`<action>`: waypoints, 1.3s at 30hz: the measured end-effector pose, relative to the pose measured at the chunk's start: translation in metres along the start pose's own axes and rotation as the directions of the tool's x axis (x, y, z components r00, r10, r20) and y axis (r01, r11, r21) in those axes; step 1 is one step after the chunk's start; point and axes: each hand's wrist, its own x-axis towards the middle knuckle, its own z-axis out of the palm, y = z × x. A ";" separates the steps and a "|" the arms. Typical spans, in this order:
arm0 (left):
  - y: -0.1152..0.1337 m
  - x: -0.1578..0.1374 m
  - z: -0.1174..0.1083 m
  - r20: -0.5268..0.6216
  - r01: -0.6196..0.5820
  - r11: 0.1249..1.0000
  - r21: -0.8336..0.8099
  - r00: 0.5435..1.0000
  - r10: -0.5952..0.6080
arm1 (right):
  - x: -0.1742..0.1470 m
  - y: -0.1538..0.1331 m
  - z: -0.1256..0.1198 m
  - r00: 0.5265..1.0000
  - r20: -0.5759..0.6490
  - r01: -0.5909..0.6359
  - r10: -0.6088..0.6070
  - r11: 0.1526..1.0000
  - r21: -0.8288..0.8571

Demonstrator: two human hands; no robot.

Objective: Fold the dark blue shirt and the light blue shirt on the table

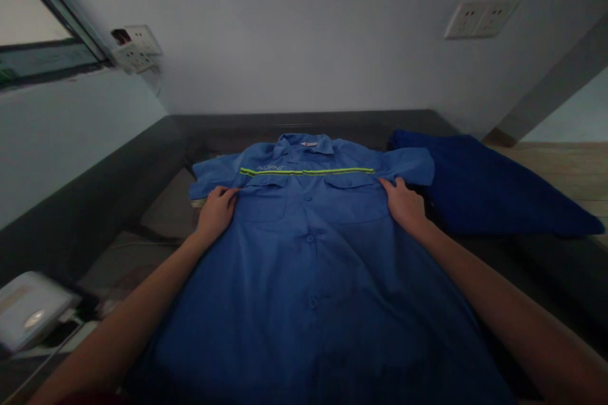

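A blue short-sleeved work shirt (311, 253) lies spread out front side up, buttoned, with its collar at the far end. A yellow-green stripe crosses the chest above two flap pockets. My left hand (218, 205) grips the shirt's left side edge just below the sleeve. On the opposite edge, my right hand (403, 202) pinches the cloth below the other sleeve. The fingertips of both hands rest at pocket height. The shirt's lower part runs toward me into shadow.
Darker blue folded fabric (489, 183) lies to the right of the shirt. A white box-like device (35, 307) with a cable sits at the lower left. Behind are a pale wall, a power strip (135, 57) and wall sockets (482, 19).
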 end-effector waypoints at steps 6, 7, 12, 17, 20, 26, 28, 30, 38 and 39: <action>0.000 0.030 0.009 -0.014 -0.038 0.998 -0.045 0.999 0.038 | 0.033 0.002 0.006 0.998 -0.056 -0.001 0.001 1.000 0.002; 0.001 0.036 0.011 -0.015 -0.038 0.998 -0.040 0.999 0.037 | 0.040 0.002 0.006 0.998 -0.062 0.000 0.000 1.000 0.006; 0.003 0.066 0.021 -0.011 -0.032 0.999 -0.004 0.999 0.032 | 0.069 0.002 0.010 0.997 -0.074 0.007 -0.003 0.999 0.049; 0.005 0.078 0.021 0.001 -0.034 0.999 0.021 0.999 0.034 | 0.079 0.003 0.009 0.997 -0.083 0.013 -0.008 0.998 0.057; 0.008 0.078 0.018 0.001 -0.034 0.999 0.036 0.999 0.034 | 0.079 0.004 0.007 0.995 -0.096 0.022 -0.017 0.998 0.053; 0.029 0.065 -0.001 -0.115 0.049 0.997 0.061 0.993 -0.042 | 0.075 0.007 0.002 0.993 -0.108 0.061 -0.048 0.991 0.121; 0.045 0.060 -0.013 -0.174 0.048 0.999 -0.009 0.983 -0.049 | 0.067 0.007 -0.006 0.989 -0.142 0.065 -0.045 0.988 0.142; 0.068 0.056 -0.022 -0.173 -0.008 0.992 -0.129 0.985 -0.014 | 0.053 0.001 -0.021 0.977 -0.205 0.098 -0.066 0.984 0.149; 0.160 0.027 -0.014 0.157 -0.207 0.857 -0.473 0.937 0.313 | -0.015 -0.072 -0.068 0.889 -0.097 0.446 -0.447 0.799 0.404; 0.165 0.023 -0.011 0.171 -0.200 0.872 -0.446 0.938 0.302 | -0.020 -0.081 -0.067 0.878 -0.053 0.453 -0.475 0.793 0.408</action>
